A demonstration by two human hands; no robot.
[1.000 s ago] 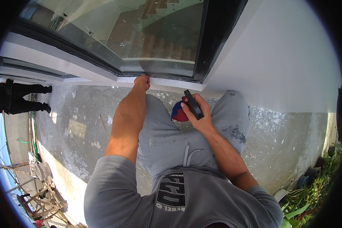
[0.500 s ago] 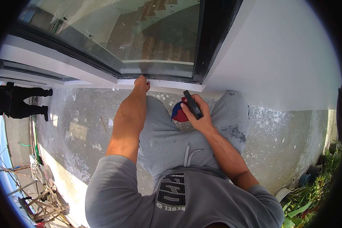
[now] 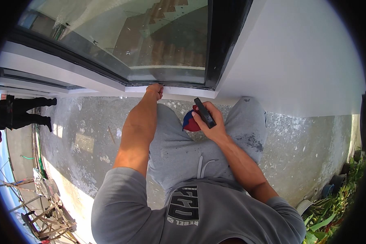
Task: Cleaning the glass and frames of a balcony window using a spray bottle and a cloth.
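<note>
With the left hand (image 3: 155, 90) pressed closed against the sill (image 3: 110, 83) at the frame's (image 3: 227, 49) bottom corner, the right hand (image 3: 209, 122), gripping a dark tool (image 3: 204, 112), should probably work steadily along that edge.

Single head-worn fisheye view, looking steeply down past the wearer's chest and knees to the concrete floor (image 3: 73, 138). Window sill (image 3: 110, 87) lies close, along the top; straight edges bend toward the rim.

Grey short-sleeved T-shirt (image 3: 150, 211) is worn, with a dark printed block on the chest. Grey sweatpants (image 3: 183, 150) with pale drawstrings are worn, marked with dark smudges at the right knee. Forearms are left bare.
</note>
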